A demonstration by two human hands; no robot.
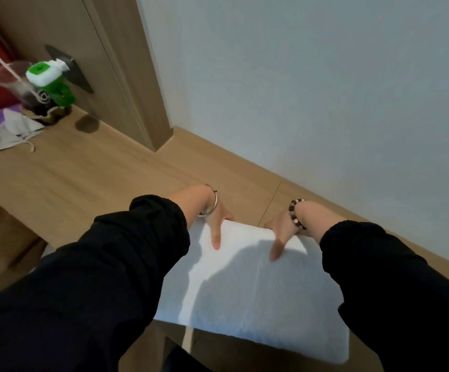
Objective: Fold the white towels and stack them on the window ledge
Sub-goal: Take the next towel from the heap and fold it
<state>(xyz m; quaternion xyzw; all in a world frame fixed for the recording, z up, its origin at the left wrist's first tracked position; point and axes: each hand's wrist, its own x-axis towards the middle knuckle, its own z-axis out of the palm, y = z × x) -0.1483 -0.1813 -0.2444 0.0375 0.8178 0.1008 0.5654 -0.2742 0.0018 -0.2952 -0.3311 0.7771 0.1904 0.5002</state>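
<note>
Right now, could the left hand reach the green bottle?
Probably yes: bare ledge lies between the left hand and the green bottle. It would first have to release the white towel, and the glass stands close beside the bottle.

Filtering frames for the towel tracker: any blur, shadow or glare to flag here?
Head view: the green bottle and glass at upper left are smeared by blur; the right hand is slightly soft, the left hand sharper; a broad grey shadow falls across the white towel; light is dim and even, no glare; the wooden ledge runs tilted through the frame.
</note>
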